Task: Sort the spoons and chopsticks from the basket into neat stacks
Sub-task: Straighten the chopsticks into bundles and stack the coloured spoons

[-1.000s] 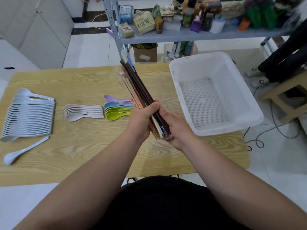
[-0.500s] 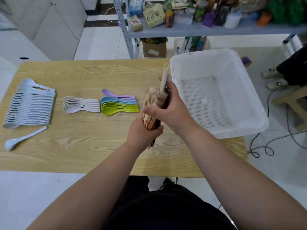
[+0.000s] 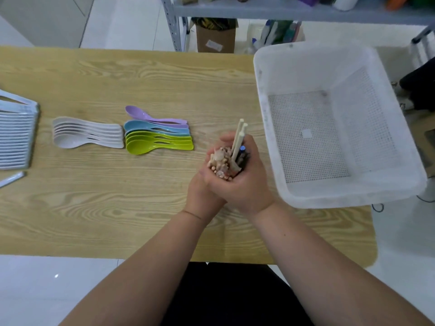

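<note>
Left grip (image 3: 200, 196) and right grip (image 3: 247, 182) both curled tight round the upright chopsticks (image 3: 238, 140), light, stiff, probably slippery, so I'd squeeze mid-bundle.

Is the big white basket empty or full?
Empty. The basket shows only its bare mesh floor; nothing lies in it.

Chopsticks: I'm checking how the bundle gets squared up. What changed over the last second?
The chopsticks went from slanting away over the table to standing upright, ends toward the camera, with a few pale ones poking above the rest. The left hand and right hand kept hold, now both wrapped round the bundle. The spoon stacks and basket stayed put.
</note>
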`<state>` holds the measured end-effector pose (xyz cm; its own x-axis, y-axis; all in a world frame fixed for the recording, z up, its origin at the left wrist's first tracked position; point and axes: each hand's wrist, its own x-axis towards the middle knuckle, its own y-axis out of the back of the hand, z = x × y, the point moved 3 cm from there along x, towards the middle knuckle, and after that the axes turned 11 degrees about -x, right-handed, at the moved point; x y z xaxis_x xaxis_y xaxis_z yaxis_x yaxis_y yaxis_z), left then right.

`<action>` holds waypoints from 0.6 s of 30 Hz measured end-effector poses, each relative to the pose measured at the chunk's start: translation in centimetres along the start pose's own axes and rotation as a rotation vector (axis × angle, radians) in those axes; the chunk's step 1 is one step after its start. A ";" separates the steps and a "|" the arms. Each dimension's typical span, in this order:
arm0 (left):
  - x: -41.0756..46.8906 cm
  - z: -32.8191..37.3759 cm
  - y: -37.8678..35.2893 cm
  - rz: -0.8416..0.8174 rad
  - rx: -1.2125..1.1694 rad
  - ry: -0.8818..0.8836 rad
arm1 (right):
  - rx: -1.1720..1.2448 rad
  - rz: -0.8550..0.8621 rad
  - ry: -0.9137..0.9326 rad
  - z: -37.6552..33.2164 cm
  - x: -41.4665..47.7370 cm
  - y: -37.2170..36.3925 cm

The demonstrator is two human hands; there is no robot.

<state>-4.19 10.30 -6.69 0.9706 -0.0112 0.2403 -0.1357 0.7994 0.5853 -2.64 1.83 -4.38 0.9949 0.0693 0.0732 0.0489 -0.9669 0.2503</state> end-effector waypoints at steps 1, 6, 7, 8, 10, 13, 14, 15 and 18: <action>0.1 -0.3 0.1 -0.014 0.001 0.082 | -0.031 0.004 -0.008 0.2 0.0 -0.2; 0.7 -2.1 0.3 -0.135 -0.213 0.280 | -0.112 0.053 -0.124 -0.2 2.1 -0.4; 1.1 -2.5 0.5 -0.163 -0.268 0.333 | -0.101 0.036 -0.160 -0.2 3.2 -0.3; 1.2 -3.1 0.7 -0.174 -0.313 0.363 | -0.093 0.011 -0.200 0.0 4.5 -0.2; 1.4 -4.5 0.8 -0.207 -0.317 0.419 | -0.066 -0.041 -0.280 0.9 7.2 -0.7; 2.6 -6.3 1.1 -0.221 -0.382 0.573 | 0.050 -0.054 -0.391 3.7 10.3 -2.4; 3.0 -6.9 0.9 -0.226 -0.394 0.618 | 0.069 -0.060 -0.423 4.7 11.0 -3.1; 3.5 -7.3 0.7 -0.232 -0.382 0.650 | 0.081 -0.059 -0.449 5.7 11.5 -3.7; 4.9 -8.0 -0.2 -0.195 -0.315 0.667 | 0.014 -0.005 -0.467 8.0 12.2 -4.4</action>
<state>2.22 14.85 -11.84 0.8990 0.1153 -0.4226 0.0169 0.9549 0.2965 10.03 4.93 -12.33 0.9277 -0.0404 -0.3711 0.0521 -0.9704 0.2358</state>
